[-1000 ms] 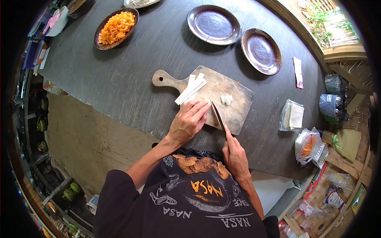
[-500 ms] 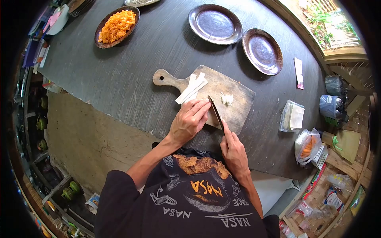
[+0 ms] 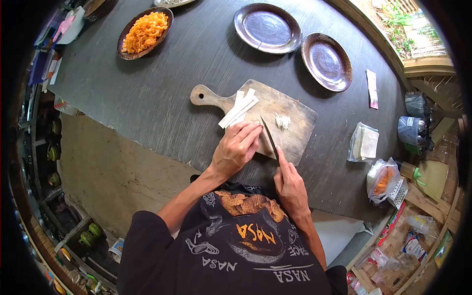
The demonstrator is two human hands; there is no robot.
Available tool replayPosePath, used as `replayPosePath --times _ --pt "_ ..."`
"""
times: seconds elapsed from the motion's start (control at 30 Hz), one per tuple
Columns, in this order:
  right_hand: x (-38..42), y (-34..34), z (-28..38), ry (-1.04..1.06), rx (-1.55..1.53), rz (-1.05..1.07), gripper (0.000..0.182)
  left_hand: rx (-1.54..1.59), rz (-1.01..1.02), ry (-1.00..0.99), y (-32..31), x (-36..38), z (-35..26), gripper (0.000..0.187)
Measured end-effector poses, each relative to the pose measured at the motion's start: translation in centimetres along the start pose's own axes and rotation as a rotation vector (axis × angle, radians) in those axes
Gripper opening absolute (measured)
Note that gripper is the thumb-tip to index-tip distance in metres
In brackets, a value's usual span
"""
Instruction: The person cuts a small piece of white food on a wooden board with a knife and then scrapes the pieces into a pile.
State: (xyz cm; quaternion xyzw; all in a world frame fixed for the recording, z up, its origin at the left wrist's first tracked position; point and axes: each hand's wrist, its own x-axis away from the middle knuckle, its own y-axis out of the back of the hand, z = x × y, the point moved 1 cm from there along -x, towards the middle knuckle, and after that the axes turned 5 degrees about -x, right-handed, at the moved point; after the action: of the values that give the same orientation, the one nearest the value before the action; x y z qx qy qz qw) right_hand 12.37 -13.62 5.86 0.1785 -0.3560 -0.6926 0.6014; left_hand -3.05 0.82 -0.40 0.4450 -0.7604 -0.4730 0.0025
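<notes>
A wooden cutting board (image 3: pixel 295 107) with a handle lies on the dark table. In my right hand (image 3: pixel 291 186) is a knife (image 3: pixel 270 135), its dark blade slanting across the board just right of my left fingertips. My left hand (image 3: pixel 237 147) is closed, its fingertips pressed together on a white strip at the board, mostly hidden under them. Several flat white strips (image 3: pixel 239 109) lie crossed beside it, near the board's handle. To the right of the blade sits a small pile of thin white slivers (image 3: pixel 282 121).
An oval dish of orange shredded food (image 3: pixel 145 33) stands at the back left. Two brown plates (image 3: pixel 267 28) are behind the board. On the right are a clear packet (image 3: pixel 364 142), a bag with orange contents (image 3: pixel 383 182) and a paper wrapper (image 3: pixel 372 88).
The knife blade has shifted slightly right, away from my left fingertips. My left hand stays nearly in place on the strip.
</notes>
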Motion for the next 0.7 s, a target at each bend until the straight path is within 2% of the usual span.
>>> replayPosePath --times 0.37,0.6,0.7 --pt "1.1 1.0 -0.3 -0.072 0.053 0.078 0.068 -0.026 -0.002 0.017 0.5 -0.4 -0.6 0.037" --pt "1.8 1.7 -1.5 -0.01 0.073 0.085 0.067 -0.07 -0.001 -0.007 0.2 -0.4 -0.9 0.039" --pt "1.3 1.7 -1.7 0.023 0.0 0.024 0.065 -0.099 -0.023 0.009 0.3 -0.2 -1.2 0.037"
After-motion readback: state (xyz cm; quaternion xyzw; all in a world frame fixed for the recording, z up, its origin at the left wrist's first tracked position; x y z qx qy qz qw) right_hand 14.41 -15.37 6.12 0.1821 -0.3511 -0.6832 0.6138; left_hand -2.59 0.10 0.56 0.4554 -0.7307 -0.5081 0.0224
